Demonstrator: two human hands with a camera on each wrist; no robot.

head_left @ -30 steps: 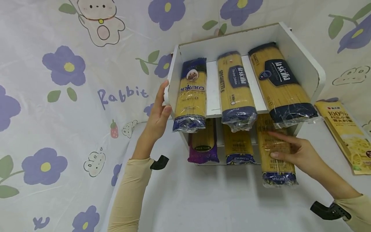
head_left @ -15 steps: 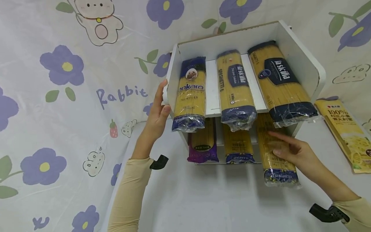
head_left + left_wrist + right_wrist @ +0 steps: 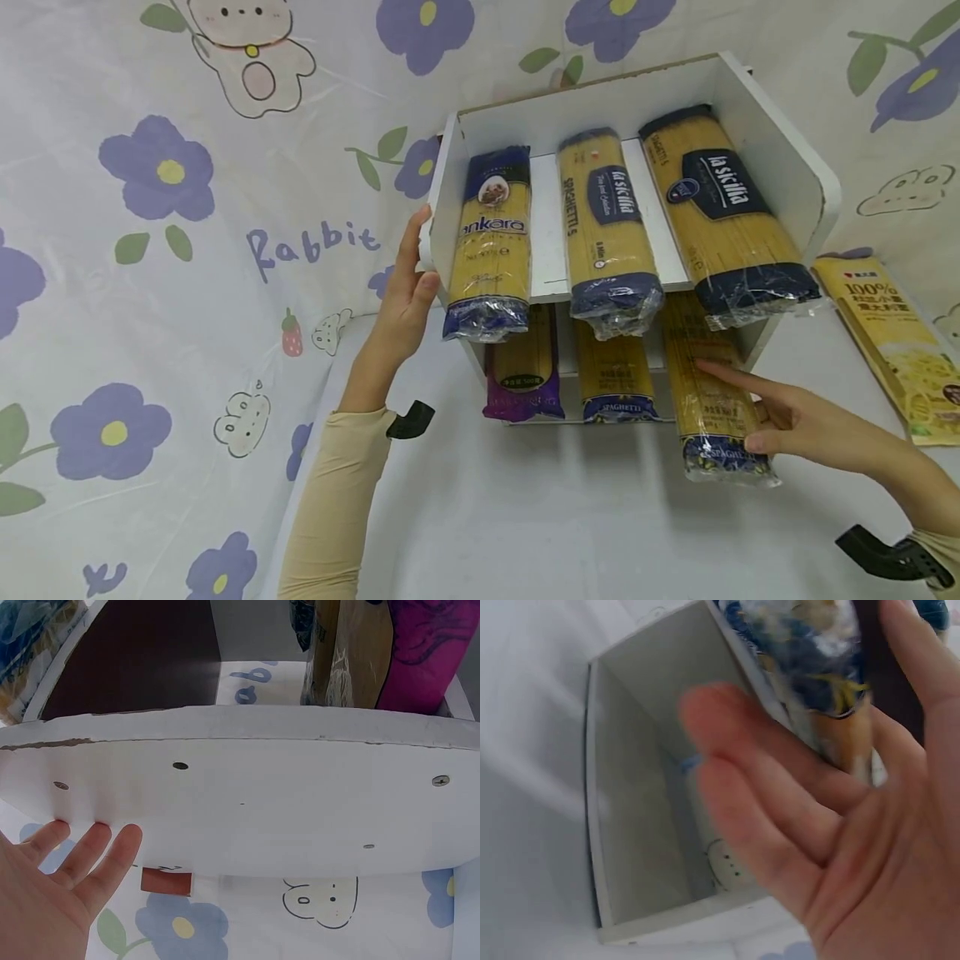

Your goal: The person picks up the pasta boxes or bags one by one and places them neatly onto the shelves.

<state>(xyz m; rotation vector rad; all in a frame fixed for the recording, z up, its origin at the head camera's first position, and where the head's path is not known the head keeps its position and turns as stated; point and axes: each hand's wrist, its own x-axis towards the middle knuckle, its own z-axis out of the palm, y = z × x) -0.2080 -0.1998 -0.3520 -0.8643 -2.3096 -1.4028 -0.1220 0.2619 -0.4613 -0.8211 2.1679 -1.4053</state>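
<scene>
Big white shelf unit (image 3: pixel 780 158) dead centre, tipped back against the flowered backdrop (image 3: pixel 150 275). Up top inside it, three spaghetti packs side by side: the Ankara pack (image 3: pixel 489 242) at its left wall, two La Sicilia packs (image 3: pixel 607 225) to the right, blue ends poking over the front edge. Below that shelf, a purple-ended pack (image 3: pixel 523 379) and a blue-ended one (image 3: pixel 617 379) tucked in nicely. One more, the long spaghetti pack (image 3: pixel 708 400), only partway into the lower right slot, its printed end sticking well out in front of the unit. Off to the unit's right, a yellow pasta pouch (image 3: pixel 888 342) lying on the table, untouched. So: five seated, one half home, one waiting, by the look of it.

Left hand (image 3: pixel 405 304) flat against the unit's left wall, fingers (image 3: pixel 105 851) straight, bracing, gripping nothing. Right hand (image 3: pixel 787 412) laid on the protruding pack, fingers extended, thumb at its side, pressing rather than clasping.
</scene>
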